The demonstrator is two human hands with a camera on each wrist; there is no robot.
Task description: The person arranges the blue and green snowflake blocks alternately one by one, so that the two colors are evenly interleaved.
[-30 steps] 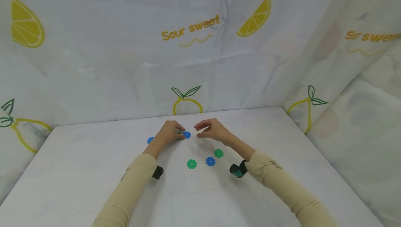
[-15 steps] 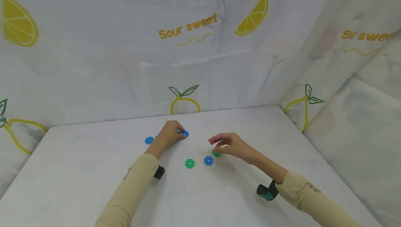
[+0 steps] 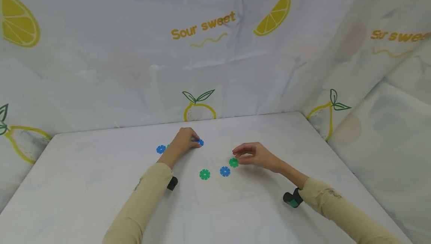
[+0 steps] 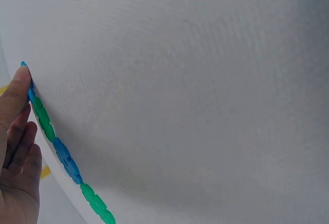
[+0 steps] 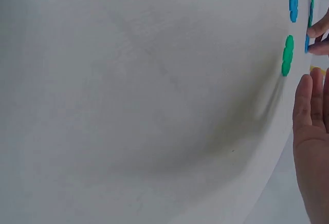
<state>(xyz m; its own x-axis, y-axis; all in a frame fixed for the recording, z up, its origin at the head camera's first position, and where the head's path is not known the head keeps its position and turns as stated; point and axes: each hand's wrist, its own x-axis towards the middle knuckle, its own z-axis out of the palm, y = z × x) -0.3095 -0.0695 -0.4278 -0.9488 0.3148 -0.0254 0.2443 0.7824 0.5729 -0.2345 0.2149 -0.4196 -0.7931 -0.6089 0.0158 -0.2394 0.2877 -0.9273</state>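
Note:
In the head view, my left hand (image 3: 184,140) pinches a blue notched snowflake disc (image 3: 200,142) near the back of the table. That disc is the end piece of a row: a green disc (image 4: 44,116), a blue disc (image 4: 67,160) and another green disc (image 4: 96,203) follow in the left wrist view, while from above the hand hides most of the row. My right hand (image 3: 257,155) hovers beside a loose green disc (image 3: 234,162), its fingers loosely bent and holding nothing. The right wrist view shows this green disc (image 5: 288,55) just off the fingertips.
A loose blue disc (image 3: 225,171) and a loose green disc (image 3: 204,174) lie in front of the hands. The row's far blue disc (image 3: 161,149) shows left of my left wrist. A lemon-print curtain (image 3: 134,87) hangs behind the white table (image 3: 84,184).
My right hand has moved away from the row, right and nearer, to beside the loose green disc. The left hand stays at the row's end, its fingers now closer on the blue disc.

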